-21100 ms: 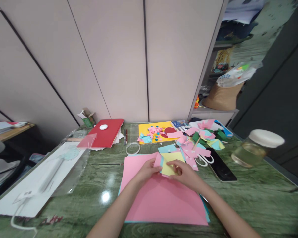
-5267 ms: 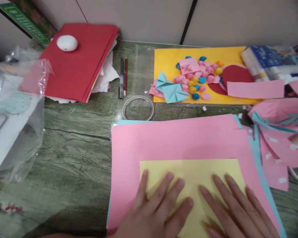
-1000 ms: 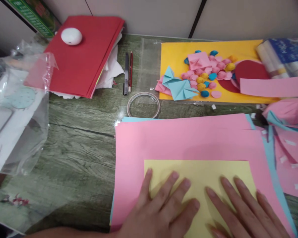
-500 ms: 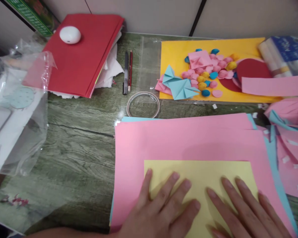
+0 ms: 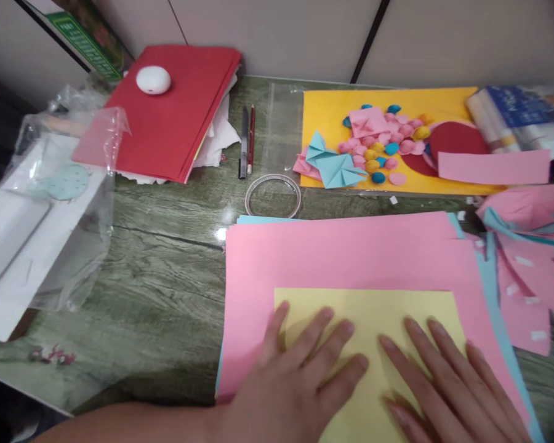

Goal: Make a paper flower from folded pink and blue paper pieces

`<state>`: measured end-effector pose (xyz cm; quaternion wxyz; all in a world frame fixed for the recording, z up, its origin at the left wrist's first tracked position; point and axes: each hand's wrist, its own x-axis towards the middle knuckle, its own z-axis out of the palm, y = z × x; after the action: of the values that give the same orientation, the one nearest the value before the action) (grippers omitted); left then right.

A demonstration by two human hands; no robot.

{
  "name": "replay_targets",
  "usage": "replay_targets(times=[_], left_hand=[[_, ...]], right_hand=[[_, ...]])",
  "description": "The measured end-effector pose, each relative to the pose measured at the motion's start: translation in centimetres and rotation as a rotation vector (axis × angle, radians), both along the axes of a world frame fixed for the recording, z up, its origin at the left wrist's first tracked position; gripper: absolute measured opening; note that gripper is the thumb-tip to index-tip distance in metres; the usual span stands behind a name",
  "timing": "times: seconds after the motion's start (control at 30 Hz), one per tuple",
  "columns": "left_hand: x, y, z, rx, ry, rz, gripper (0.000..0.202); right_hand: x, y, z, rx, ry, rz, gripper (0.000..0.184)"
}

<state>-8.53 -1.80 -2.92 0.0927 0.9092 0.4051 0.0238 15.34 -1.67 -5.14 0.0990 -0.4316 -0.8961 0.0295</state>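
A sheet of pale yellow paper (image 5: 364, 320) lies on a larger stack of pink paper (image 5: 341, 252), with light blue paper showing at the stack's edges. My left hand (image 5: 300, 375) rests on the left part of the yellow sheet, its fingers spread. On the right part lies my right hand (image 5: 447, 381), fingers stretched out and slightly apart. Neither hand grips anything. The near edge of the yellow sheet runs out of the picture below.
Behind the stack are a roll of tape (image 5: 273, 195), a pen (image 5: 244, 144) and a pencil (image 5: 251, 140). Folded paper pieces (image 5: 337, 167) lie on a yellow sheet (image 5: 314, 107). Red paper (image 5: 166, 123) bears a white case (image 5: 153, 80). Clear plastic (image 5: 96, 246) lies left, pink strips (image 5: 521, 277) right.
The view has shifted a little, so the background objects sit slightly farther right on the left side. Both hands stay flat on the yellow sheet, with hardly any movement.
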Motion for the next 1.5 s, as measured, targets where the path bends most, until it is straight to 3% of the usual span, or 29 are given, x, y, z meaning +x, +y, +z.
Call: replay_targets(times=[0.27, 0.47, 0.73, 1.0, 1.17, 1.5], left_hand=[[-0.3, 0.4, 1.0, -0.115, 0.006, 0.022, 0.041], [-0.9, 0.3, 1.2, -0.117, -0.013, -0.021, 0.054], [-1.1, -0.2, 0.7, -0.160, 0.007, -0.079, 0.093], [-1.0, -0.3, 0.7, -0.175, 0.031, -0.092, 0.088], [-0.9, -0.2, 0.7, -0.177, 0.054, -0.089, 0.090], [-0.5, -0.2, 1.3, -0.211, 0.105, -0.069, 0.100]], right_hand=[[-0.4, -0.6, 2.2, -0.087, -0.012, -0.098, 0.049], [-0.4, -2.8, 4.2, 0.012, 0.136, -0.247, 0.042], [-4.7, -9.7, 2.7, 0.040, 0.231, -0.225, 0.045], [-8.5, -12.2, 1.8, 0.036, 0.045, -0.313, 0.047], [-7.3, -12.6, 1.4, 0.057, -0.015, -0.443, 0.046], [-1.5, -12.1, 1.7, 0.119, -0.093, -0.751, 0.040]])
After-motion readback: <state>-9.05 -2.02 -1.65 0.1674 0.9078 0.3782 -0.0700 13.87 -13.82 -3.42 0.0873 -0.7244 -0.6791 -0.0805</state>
